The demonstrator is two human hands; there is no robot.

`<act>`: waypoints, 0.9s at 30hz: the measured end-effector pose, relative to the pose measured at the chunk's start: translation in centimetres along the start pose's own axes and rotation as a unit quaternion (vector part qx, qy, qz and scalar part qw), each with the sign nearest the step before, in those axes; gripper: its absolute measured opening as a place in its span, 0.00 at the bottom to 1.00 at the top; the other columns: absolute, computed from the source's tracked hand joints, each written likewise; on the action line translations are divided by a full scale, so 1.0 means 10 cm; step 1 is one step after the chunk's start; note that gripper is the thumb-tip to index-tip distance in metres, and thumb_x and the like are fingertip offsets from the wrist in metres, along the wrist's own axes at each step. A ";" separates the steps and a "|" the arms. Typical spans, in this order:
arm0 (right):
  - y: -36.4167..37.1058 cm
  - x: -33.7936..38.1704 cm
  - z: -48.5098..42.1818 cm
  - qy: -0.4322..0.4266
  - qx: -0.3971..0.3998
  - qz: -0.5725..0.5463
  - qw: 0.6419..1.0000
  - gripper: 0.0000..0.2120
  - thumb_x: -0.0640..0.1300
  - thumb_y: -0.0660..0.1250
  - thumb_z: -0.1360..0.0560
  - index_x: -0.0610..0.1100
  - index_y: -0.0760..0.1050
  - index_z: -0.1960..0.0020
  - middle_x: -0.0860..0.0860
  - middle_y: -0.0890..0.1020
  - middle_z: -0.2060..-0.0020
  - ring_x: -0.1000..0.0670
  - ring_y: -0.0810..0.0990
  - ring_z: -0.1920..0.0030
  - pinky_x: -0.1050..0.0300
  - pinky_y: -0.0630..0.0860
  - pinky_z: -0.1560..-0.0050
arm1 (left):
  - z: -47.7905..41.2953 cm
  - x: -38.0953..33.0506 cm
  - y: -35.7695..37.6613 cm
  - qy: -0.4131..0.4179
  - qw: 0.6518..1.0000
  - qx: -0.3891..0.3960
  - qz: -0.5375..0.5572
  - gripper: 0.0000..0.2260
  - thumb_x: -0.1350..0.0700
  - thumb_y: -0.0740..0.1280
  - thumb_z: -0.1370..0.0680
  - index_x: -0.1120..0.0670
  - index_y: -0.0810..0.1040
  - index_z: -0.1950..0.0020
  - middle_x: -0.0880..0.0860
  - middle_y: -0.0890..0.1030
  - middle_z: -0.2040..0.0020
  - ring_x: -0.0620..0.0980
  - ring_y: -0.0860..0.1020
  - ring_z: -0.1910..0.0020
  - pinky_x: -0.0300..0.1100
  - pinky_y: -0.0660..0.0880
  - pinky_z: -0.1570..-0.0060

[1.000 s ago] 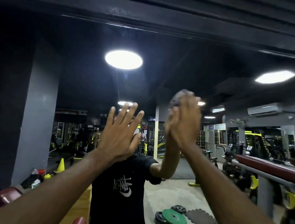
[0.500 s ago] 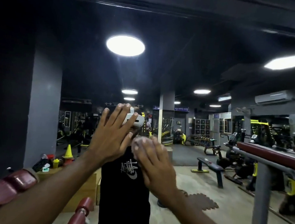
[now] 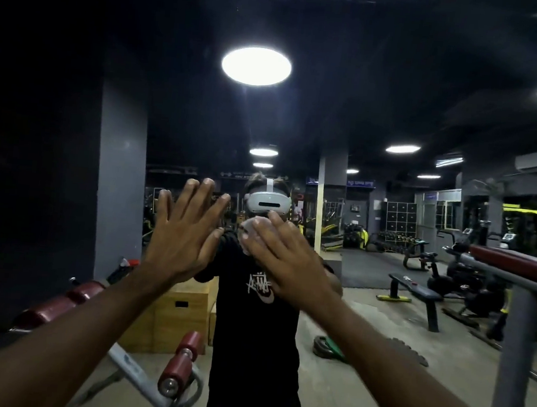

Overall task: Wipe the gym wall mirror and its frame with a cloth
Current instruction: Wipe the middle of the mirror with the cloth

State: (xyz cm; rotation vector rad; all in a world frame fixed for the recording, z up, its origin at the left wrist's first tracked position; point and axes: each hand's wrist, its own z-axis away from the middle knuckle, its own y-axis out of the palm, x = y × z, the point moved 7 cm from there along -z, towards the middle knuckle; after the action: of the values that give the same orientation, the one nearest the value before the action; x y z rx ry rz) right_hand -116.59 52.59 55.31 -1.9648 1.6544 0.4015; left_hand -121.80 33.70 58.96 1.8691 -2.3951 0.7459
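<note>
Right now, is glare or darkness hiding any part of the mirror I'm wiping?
Head view: the round lamp reflected in the mirror blows out white, with a faint streak below it; the top and left are nearly black; the right hand and cloth look slightly blurred.

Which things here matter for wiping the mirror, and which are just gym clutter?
For the job: mirror; cloth, pressed to it under the right hand; left hand, flat against it.
Lying about: wooden box; flat bench; weight plates; red padded rollers.
</note>
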 end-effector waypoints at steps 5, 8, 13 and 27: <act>-0.58 -1.66 0.63 0.464 -0.146 -0.009 0.874 0.26 0.43 0.60 0.19 0.49 0.64 0.21 0.48 0.65 0.22 0.43 0.63 0.24 0.42 0.62 0.23 | -0.08 -0.31 -0.10 0.054 0.999 -0.005 0.006 0.30 0.42 0.51 0.18 0.47 0.54 0.17 0.55 0.49 0.16 0.57 0.47 0.17 0.71 0.49 0.24; -0.53 -1.66 0.70 0.557 -0.154 -0.004 0.816 0.28 0.50 0.52 0.16 0.48 0.53 0.17 0.47 0.55 0.18 0.43 0.50 0.18 0.41 0.51 0.19 | -0.37 -0.62 -0.18 0.062 0.997 -0.025 0.023 0.30 0.42 0.53 0.18 0.48 0.56 0.17 0.55 0.51 0.16 0.57 0.48 0.17 0.70 0.50 0.24; -0.39 -1.30 0.53 0.165 0.020 0.003 0.986 0.34 0.55 0.57 0.20 0.51 0.50 0.17 0.47 0.55 0.18 0.42 0.50 0.18 0.35 0.61 0.24 | -0.97 -1.10 -0.25 0.078 0.997 -0.004 0.014 0.31 0.40 0.48 0.19 0.48 0.55 0.17 0.56 0.51 0.16 0.57 0.48 0.17 0.70 0.47 0.24; -0.92 -2.51 0.16 0.236 -0.012 -0.014 0.972 0.23 0.47 0.56 0.16 0.58 0.58 0.22 0.50 0.63 0.21 0.41 0.58 0.20 0.37 0.55 0.22 | -1.24 -1.32 -0.26 0.038 0.997 -0.028 0.054 0.32 0.38 0.46 0.20 0.46 0.51 0.16 0.55 0.47 0.16 0.58 0.45 0.17 0.75 0.44 0.27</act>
State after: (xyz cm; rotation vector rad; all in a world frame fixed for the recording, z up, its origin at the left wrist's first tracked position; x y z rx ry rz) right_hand -112.61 74.88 69.60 -2.2174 1.9029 -0.0688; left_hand -119.05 49.92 66.99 1.6714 -2.4596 0.7336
